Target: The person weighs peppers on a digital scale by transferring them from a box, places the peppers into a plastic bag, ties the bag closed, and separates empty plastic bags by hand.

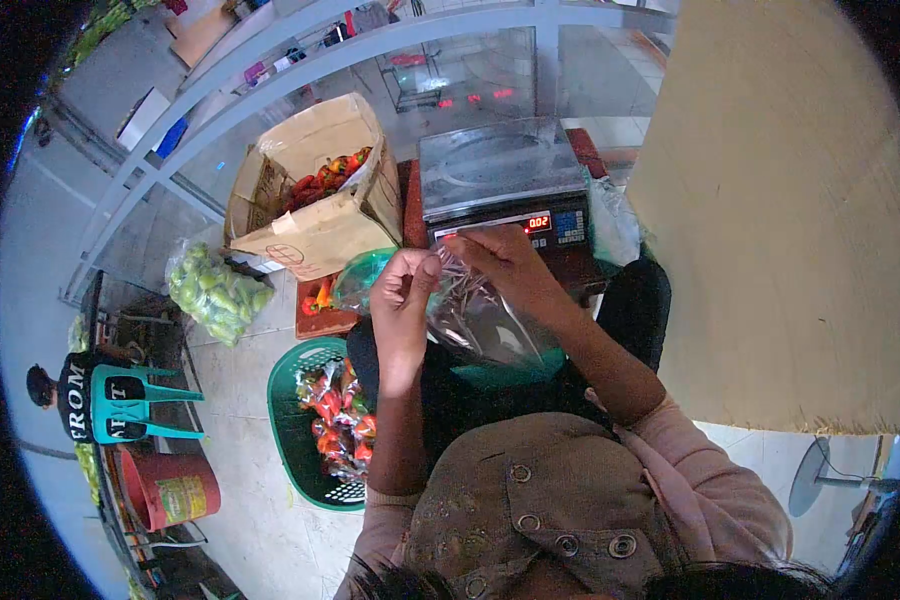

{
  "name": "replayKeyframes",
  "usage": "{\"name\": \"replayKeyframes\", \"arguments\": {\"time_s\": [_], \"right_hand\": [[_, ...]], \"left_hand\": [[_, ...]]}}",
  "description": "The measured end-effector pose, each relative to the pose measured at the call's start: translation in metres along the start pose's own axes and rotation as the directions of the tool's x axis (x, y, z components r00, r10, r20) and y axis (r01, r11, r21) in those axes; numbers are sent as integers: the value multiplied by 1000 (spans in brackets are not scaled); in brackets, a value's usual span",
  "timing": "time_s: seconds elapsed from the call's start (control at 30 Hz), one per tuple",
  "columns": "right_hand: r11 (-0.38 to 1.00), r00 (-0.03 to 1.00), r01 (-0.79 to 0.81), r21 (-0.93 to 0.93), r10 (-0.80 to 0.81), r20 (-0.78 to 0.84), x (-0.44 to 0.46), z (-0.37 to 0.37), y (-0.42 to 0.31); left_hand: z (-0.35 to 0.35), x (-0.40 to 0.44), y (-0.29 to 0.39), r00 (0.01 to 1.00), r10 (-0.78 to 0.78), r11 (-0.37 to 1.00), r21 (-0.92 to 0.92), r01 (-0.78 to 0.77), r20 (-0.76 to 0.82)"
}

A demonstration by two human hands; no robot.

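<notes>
Between my two hands, over my lap, hangs a transparent plastic bag (pixel 485 325). My left hand (pixel 406 292) is closed, thumb against fingers, at the bag's left upper edge. Closed at the bag's top is my right hand (pixel 505 262), just in front of the digital scale (pixel 500 180). Red digits on the scale appear to read 0.02. A green translucent bowl or bag (pixel 362 278) lies behind my left hand, partly hidden by it. Beside it, orange-red peppers (pixel 320 298) rest on a reddish-brown surface.
A cardboard box (pixel 315 230) holds red peppers. Lower left, a green basket (pixel 282 430) contains bagged peppers. A bag of green vegetables (pixel 215 290) lies on the floor. Farther left, a person (pixel 75 395) sits on a teal chair (pixel 130 400) near a red bucket (pixel 165 485). A tan panel (pixel 780 220) stands right.
</notes>
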State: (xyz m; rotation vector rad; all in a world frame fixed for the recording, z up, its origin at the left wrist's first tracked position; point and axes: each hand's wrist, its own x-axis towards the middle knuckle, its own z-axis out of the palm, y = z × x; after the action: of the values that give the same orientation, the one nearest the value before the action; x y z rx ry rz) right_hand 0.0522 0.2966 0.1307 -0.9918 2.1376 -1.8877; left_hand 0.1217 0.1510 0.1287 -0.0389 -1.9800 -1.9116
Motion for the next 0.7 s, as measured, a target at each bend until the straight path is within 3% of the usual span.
{"name": "replayKeyframes", "arguments": {"time_s": [0.03,0.13,0.23,0.33,0.43,0.53,0.7], "right_hand": [[996,996,-84,17,84,22,0,-1,-2],[994,993,100,51,-96,-75,2,3,2],[990,991,136,25,-136,-6,6,-1,7],[980,982,178,-87,-182,-46,4,-1,1],[982,983,170,-80,-176,-62,2,4,-3],[988,985,148,45,-143,-99,4,12,6],[974,990,-139,181,133,46,2,-2,0]], "left_hand": [[1,0,3,1000,12,1000,3,-12,-5],[0,0,2,1000,-2,999,40,4,-29],[1,1,-1,996,21,997,74,-15,-85],[3,0,-4,996,55,982,183,-40,-77],[6,-1,-6,997,29,990,140,-18,-73],[7,-2,-13,998,11,990,144,-3,-55],[9,-1,-10,998,20,997,80,-15,-64]]}}
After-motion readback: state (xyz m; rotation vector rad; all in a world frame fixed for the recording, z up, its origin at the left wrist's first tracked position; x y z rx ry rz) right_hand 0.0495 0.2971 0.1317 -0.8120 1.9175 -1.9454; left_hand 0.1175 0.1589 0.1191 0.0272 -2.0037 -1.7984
